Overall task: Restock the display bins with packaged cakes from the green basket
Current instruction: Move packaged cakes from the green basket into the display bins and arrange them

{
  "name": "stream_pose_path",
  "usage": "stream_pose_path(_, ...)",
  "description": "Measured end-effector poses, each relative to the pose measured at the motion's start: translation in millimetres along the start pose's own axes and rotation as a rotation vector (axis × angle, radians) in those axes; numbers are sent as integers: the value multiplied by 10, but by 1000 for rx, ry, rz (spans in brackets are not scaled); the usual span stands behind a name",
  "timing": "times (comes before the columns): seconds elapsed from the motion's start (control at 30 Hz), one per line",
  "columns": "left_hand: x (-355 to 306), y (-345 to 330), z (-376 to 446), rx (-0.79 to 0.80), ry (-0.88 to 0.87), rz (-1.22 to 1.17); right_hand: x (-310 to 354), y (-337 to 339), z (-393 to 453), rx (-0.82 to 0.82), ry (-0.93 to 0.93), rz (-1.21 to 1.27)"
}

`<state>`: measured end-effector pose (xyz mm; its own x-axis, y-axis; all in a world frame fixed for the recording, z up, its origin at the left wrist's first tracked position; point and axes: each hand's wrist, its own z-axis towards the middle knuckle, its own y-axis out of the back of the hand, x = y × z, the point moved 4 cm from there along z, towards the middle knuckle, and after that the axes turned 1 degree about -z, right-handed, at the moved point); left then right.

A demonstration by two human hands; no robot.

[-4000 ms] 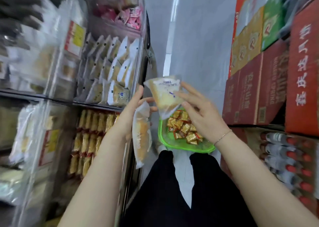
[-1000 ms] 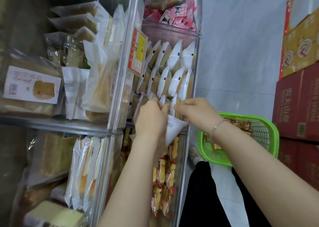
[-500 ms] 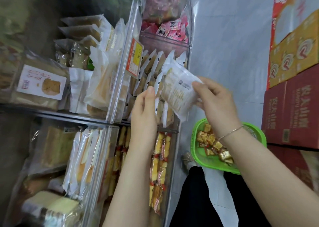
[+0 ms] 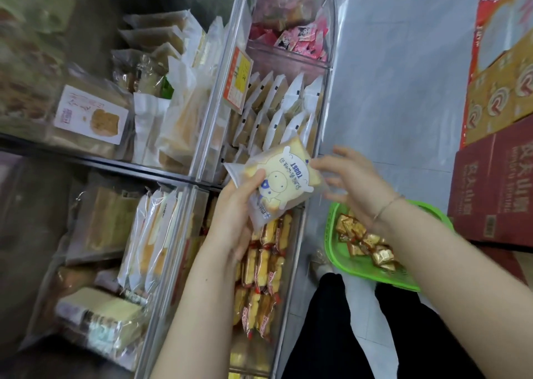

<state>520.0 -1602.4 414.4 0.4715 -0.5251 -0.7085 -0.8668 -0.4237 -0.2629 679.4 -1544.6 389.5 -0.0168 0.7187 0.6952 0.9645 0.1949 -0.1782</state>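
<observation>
A person's left hand (image 4: 236, 205) grips a cake pack (image 4: 277, 181) printed "toast", thumb over its front, in front of a clear display bin (image 4: 320, 136) filled with upright white packs (image 4: 277, 110). The right hand (image 4: 354, 182) touches the pack's right edge with loosely spread fingers (image 4: 320, 163), a thin bracelet (image 4: 386, 205) at the wrist. Below that bin, another bin (image 4: 291, 263) holds yellow cakes in red-trimmed wrappers. A green basket (image 4: 331, 234) sits on the tiled floor (image 4: 389, 104) beside the person's dark trousers (image 4: 331, 321), with gold-wrapped sweets (image 4: 366, 240) inside. Red cartons (image 4: 496, 182) stand stacked to the right.
</observation>
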Motion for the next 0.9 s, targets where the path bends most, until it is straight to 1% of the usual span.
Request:
stream_pose_path(0.03,0,-15,-7,29,6,18,-27,-11,69,143,-100,21)
stream_pose_path(0.07,6,-25,-4,39,4,50,-44,-13,128,247,-147,-8)
stream_pose_path(0.1,8,-30,-1,26,-9,95,-50,4,189,292,-160,-90)
stream_pose_path(0.13,2,-38,4,-12,-35,152,-35,30,252,275,-144,-189)
stream_pose_path(0.17,-3,-29,18,-65,-81,235,-2,60,329,224,-102,-282)
stream_pose_path(0.23,-28,14,54,-193,-257,522,80,85,509,125,37,-419)
stream_pose_path(0.27,-43,17,72,-242,-359,699,152,60,590,105,155,-497)
stream_pose_path(0.3,-48,8,96,-278,-445,860,247,14,654,115,311,-615)
stream_pose_path(0.33,-52,0,129,-311,-504,979,361,-55,690,173,473,-736)
stream_pose_path(0.37,-64,-11,170,-344,-538,1048,476,-135,711,271,612,-827)
stream_pose_path(0.4,-77,-16,225,-372,-548,1085,579,-213,723,381,710,-901)
stream_pose_path(0.47,-102,-31,368,-384,-499,1061,717,-348,783,560,813,-1033)
stream_pose_path(0.53,-104,-57,518,-364,-423,975,723,-466,868,675,798,-1173)
stream_pose_path(0.6,-61,-59,659,-338,-351,1020,646,-523,973,726,745,-1299)
stream_pose_path(0.63,-23,-59,697,-295,-306,1031,613,-515,1032,729,723,-1321)
stream_pose_path(0.67,29,-43,717,-232,-256,969,596,-484,1090,724,702,-1303)
stream_pose_path(0.7,94,-11,732,-154,-190,820,587,-421,1168,703,674,-1254)
stream_pose_path(0.73,149,30,740,-91,-129,570,577,-343,1232,684,636,-1180)
stream_pose_path(0.77,182,68,732,-71,-108,327,563,-266,1279,681,590,-1098)
stream_pose_path(0.8,202,132,722,-89,-142,184,546,-184,1306,688,527,-987)
stream_pose_path(0.83,206,215,715,-171,-224,219,544,-111,1325,702,477,-854)
stream_pose_path(0.87,198,279,701,-275,-334,416,552,-54,1319,716,440,-724)
stream_pose_path(0.9,190,315,693,-343,-452,697,558,-22,1305,744,431,-611)
